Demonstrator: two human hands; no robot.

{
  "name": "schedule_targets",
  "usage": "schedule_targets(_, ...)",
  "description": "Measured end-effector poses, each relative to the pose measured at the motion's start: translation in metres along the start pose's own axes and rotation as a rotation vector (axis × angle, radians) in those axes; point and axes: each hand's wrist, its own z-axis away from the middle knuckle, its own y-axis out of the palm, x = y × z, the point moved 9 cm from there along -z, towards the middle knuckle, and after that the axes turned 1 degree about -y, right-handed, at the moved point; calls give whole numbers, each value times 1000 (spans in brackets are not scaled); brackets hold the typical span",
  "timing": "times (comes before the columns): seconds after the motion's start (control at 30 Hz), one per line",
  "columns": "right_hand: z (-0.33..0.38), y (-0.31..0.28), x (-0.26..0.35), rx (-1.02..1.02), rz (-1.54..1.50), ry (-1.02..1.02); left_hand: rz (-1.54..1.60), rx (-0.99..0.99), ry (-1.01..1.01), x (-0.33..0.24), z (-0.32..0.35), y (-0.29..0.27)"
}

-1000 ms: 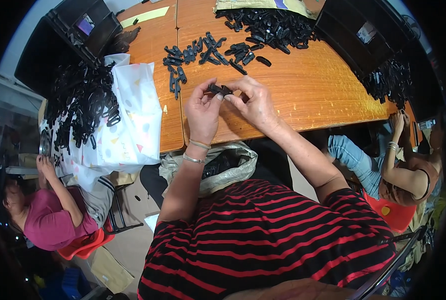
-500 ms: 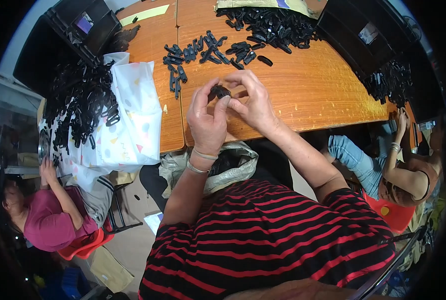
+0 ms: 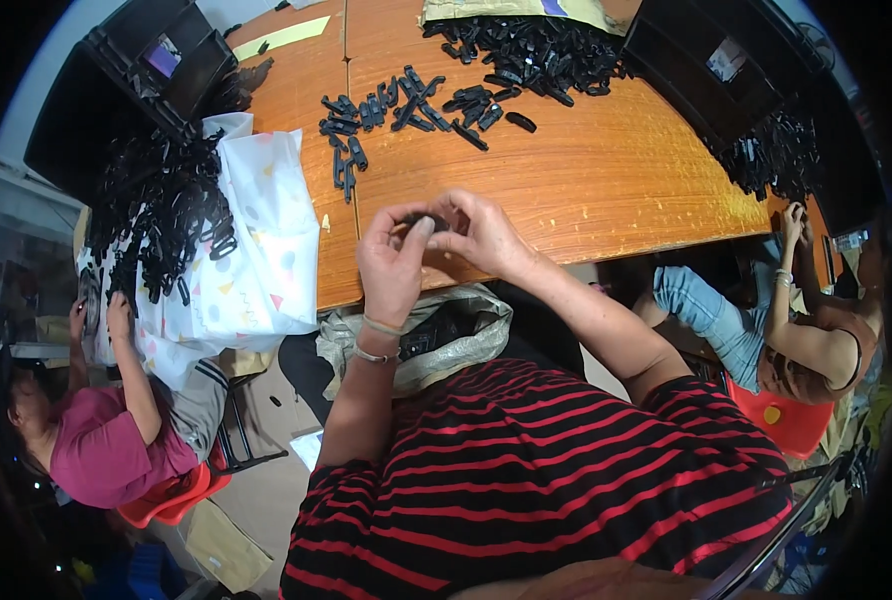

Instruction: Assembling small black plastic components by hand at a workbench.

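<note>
My left hand (image 3: 391, 265) and my right hand (image 3: 479, 238) meet above the table's near edge. Between their fingertips sits a small black plastic piece (image 3: 426, 219), mostly covered by fingers; its exact shape is hidden. The left thumb and bent fingers pinch it from one side, and the right fingers close on it from the other. Farther up the table lies a loose group of long black plastic pieces (image 3: 371, 112), some crossing one another. A single black piece (image 3: 521, 122) rests apart, to their right.
A big heap of black pieces (image 3: 536, 60) spills from a paper bag (image 3: 586, 12). Black bins (image 3: 731, 75) stand on both sides. Patterned white sheeting (image 3: 266, 230) lies left under more pieces. An open sack (image 3: 496, 325) is below my hands. Co-workers sit left (image 3: 116, 440) and right (image 3: 816, 350).
Both hands have come down nearer the table's edge with the black piece, their fingers closing more around it. One more piece now lies beside the small group. The left co-worker's hands have moved apart.
</note>
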Motion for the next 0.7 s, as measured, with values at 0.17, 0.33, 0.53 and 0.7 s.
schedule_targets(0.17, 37, 10, 7, 166, 225, -22, -44, 319, -350, 25, 26, -11)
schedule_targets(0.33, 71, 38, 21, 261, 410, -256, -326, 62, -151, 13, -15, -65)
schedule_targets(0.53, 84, 55, 9, 395, 543, -166, -1176, -272, 396, -14, -71, -76)
schedule_targets(0.7, 29, -16, 13, 154, 395, -247, -1368, -322, 255, 4, -88, -81)
